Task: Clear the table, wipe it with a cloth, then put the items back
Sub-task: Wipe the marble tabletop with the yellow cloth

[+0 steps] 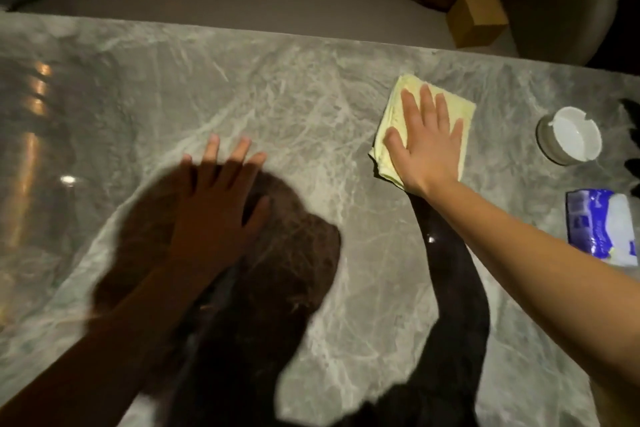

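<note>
Right hand lies flat, fingers spread, on cloth. Left hand spread flat on tabletop, empty. Ashtray near cloth.

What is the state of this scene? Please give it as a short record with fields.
surface: grey marble table
right hand: flat, pressing on the yellow cloth
left hand: open, flat, holding nothing
cloth: folded, lying on the table
white ashtray: on the table, right of the cloth
tissue pack: near the right edge
stage: wiping
</note>
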`<state>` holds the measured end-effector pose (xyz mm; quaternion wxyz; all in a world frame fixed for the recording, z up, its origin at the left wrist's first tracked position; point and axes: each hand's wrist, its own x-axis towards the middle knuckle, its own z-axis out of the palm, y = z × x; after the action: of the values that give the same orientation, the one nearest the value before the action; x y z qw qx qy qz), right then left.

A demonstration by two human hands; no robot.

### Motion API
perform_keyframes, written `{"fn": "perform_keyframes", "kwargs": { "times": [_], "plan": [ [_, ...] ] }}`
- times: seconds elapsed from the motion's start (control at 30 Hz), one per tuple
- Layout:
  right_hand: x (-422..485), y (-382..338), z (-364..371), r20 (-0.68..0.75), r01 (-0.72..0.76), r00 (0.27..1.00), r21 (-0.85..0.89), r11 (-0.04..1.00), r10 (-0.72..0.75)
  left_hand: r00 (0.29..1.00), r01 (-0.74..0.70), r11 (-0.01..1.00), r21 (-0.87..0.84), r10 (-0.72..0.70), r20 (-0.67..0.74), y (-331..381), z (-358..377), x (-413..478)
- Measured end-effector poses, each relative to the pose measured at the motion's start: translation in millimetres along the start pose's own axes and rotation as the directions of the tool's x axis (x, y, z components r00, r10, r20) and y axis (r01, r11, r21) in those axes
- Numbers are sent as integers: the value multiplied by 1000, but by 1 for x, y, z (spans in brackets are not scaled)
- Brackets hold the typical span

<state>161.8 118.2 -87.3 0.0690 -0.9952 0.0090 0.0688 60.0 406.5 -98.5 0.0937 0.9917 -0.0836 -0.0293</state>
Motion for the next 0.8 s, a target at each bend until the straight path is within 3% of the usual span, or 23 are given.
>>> {"fn": "perform_keyframes", "kwargs": {
  "times": [0.13, 0.27, 0.43, 0.53, 0.6, 0.7, 0.8],
  "plan": [
    [19, -52, 2, 49, 219, 975, -67, 973, -217, 998, 28, 993, -116, -34, -49, -1, -2, 1],
    [-4, -101, 8, 112, 468, 882, -75, 881, -459, 984, 24, 958, -285, -73, -164, 2, -3, -2],
    [-65, -129, 23, 175, 632, 771, -103, 768, -612, 925, 15, 774, -634, -252, -285, -15, -11, -3],
    [-101, -122, 25, 206, 731, 675, -59, 680, -708, 920, 165, 867, -471, -308, -244, -41, -23, -21],
    [-125, -107, 24, 200, 744, 655, -2, 669, -728, 941, 216, 929, -301, -280, -189, -66, -31, -39],
    [-148, -76, 25, 181, 719, 684, -3, 695, -707, 942, 310, 945, -104, -320, -101, -119, -40, -70],
    [-144, -53, 22, 141, 624, 774, -1, 782, -618, 902, 430, 903, -22, -430, -39, -173, -43, -102]
  ]
}}
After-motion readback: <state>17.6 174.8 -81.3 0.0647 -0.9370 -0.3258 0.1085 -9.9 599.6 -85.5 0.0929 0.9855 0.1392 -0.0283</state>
